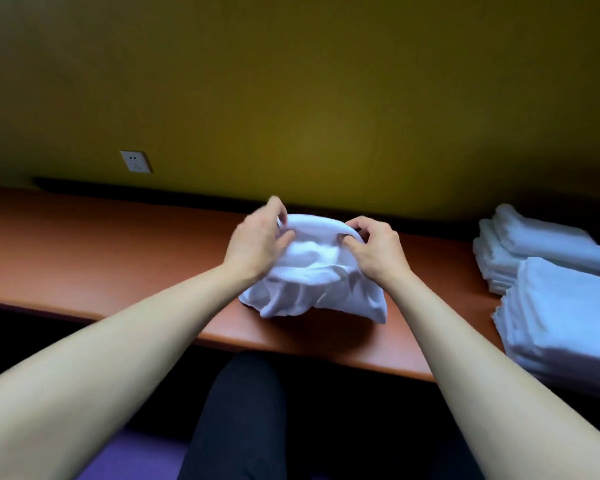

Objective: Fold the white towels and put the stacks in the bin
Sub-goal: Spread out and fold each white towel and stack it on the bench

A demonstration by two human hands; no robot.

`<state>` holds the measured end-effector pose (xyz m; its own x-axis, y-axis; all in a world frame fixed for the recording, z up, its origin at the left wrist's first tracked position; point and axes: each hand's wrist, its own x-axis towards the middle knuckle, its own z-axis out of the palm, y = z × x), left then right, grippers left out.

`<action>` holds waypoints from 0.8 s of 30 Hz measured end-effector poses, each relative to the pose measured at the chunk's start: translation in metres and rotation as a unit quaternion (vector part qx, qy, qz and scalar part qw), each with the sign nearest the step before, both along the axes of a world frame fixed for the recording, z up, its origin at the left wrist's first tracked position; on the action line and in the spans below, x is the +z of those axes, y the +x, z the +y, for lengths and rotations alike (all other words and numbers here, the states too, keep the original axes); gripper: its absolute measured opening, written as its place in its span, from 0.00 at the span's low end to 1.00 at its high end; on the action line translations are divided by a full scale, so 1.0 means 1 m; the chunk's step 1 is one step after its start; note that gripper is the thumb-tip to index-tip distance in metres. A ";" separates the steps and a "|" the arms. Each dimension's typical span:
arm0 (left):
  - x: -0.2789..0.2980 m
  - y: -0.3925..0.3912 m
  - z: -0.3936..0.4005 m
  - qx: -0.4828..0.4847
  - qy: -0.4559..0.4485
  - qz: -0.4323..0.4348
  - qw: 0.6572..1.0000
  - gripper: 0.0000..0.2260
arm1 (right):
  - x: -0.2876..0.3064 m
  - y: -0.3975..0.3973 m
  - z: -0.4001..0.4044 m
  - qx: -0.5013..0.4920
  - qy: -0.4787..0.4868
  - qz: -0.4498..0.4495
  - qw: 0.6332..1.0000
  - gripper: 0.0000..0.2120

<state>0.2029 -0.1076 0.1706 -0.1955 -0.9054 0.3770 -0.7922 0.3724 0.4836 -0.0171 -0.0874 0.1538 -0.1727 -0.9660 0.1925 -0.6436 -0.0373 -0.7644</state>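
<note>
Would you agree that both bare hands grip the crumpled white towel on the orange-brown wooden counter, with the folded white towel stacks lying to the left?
Not quite: in the head view the folded white towel stacks lie to the right. Both the left hand and right hand do grip the crumpled white towel on the orange-brown wooden counter.

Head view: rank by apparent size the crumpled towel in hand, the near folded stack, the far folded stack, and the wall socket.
1. Near folded stack, though nearness inflates it
2. Crumpled towel
3. Far folded stack, close to the towel, unsure
4. Wall socket
</note>
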 end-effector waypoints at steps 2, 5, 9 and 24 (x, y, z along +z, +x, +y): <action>-0.025 -0.007 0.012 -0.041 0.042 -0.028 0.998 0.04 | -0.015 -0.004 -0.001 -0.011 0.028 0.001 1.000 0.04; -0.057 -0.002 0.032 -0.119 0.113 -0.074 0.984 0.19 | -0.033 -0.016 0.001 -0.029 0.060 0.011 0.998 0.05; -0.083 0.003 0.033 -0.171 0.030 -0.154 0.973 0.28 | -0.046 -0.026 -0.001 -0.039 0.073 -0.003 0.997 0.06; -0.026 -0.019 0.005 -0.051 0.038 0.061 0.996 0.19 | -0.069 -0.002 0.041 -0.151 0.000 0.025 0.988 0.12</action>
